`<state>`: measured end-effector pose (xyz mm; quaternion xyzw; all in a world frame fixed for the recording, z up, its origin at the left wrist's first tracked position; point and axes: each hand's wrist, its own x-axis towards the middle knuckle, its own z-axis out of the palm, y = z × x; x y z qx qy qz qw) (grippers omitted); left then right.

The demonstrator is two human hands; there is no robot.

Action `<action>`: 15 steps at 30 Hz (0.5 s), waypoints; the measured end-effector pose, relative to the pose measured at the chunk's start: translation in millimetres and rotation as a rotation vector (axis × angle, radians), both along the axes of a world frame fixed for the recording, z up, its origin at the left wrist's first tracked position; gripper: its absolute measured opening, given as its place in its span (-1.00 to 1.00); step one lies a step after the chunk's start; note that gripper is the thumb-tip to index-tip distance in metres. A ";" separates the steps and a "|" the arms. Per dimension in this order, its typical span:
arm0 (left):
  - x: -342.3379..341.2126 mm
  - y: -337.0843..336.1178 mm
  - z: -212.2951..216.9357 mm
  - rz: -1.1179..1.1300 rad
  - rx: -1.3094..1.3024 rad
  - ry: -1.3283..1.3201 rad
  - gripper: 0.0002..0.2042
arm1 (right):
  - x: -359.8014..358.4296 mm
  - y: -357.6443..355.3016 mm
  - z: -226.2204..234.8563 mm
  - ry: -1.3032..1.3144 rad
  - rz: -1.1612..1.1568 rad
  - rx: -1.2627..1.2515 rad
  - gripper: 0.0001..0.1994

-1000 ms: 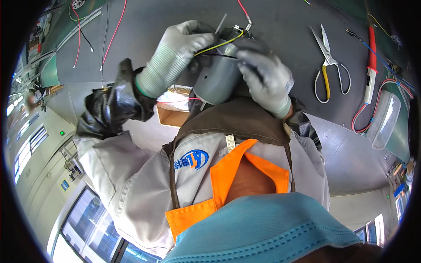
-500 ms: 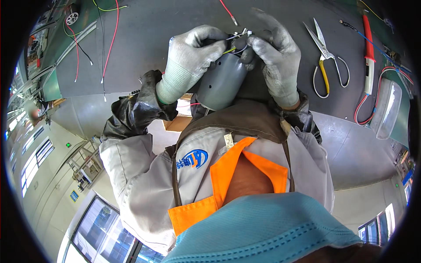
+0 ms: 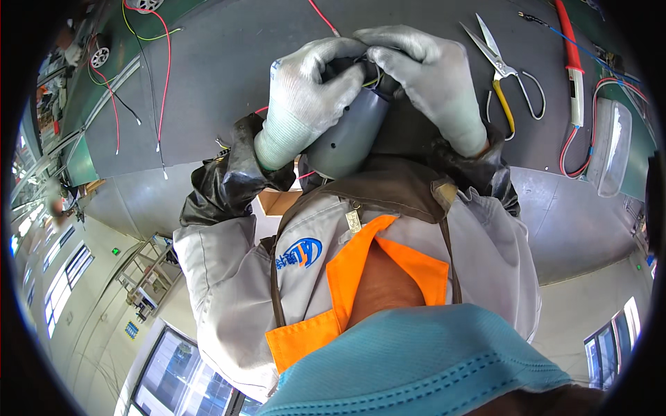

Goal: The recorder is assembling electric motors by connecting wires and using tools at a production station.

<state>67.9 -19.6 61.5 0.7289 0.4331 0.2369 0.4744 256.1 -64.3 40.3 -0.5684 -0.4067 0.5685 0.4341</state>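
Note:
A grey metal cylinder [image 3: 345, 139] with small dark holes leans toward me from the table edge. Thin wires [image 3: 378, 78], pale and yellow-green, come out at its far end. My left hand [image 3: 313, 90], in a white work glove, is closed with thumb and fingers pinched on the wires beside that end. Opposite it, my right hand [image 3: 433, 76], gloved alike, bends over the same spot with its fingers pressed together. The fingertips of both hands meet there and hide what lies between them.
On the dark work table [image 3: 222, 90] scissors [image 3: 503, 69] with one yellow handle lie at right. Beyond them are a red-and-white tool [image 3: 574, 69] with a cable and a clear plastic case [image 3: 610, 149]. Loose red wires [image 3: 166, 69] lie at left, another red wire [image 3: 322, 15] ahead.
My right hand has come in from the right, and its raised fingers have folded down to my left fingertips. A white strip seen between the hands before is now covered.

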 end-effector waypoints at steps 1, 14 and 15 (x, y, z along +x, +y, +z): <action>-1.6 -1.3 5.7 -0.037 0.119 0.089 -0.76 | 0.3 2.0 -4.2 -0.365 -0.043 0.409 -0.78; -4.0 -19.8 -14.3 0.104 0.508 -0.029 -0.76 | 27.8 40.5 -29.8 -0.739 -0.102 0.391 -0.88; -1.1 -20.9 -13.5 0.075 0.592 0.026 -0.81 | 28.1 42.6 -27.8 -0.721 -0.052 0.251 -0.88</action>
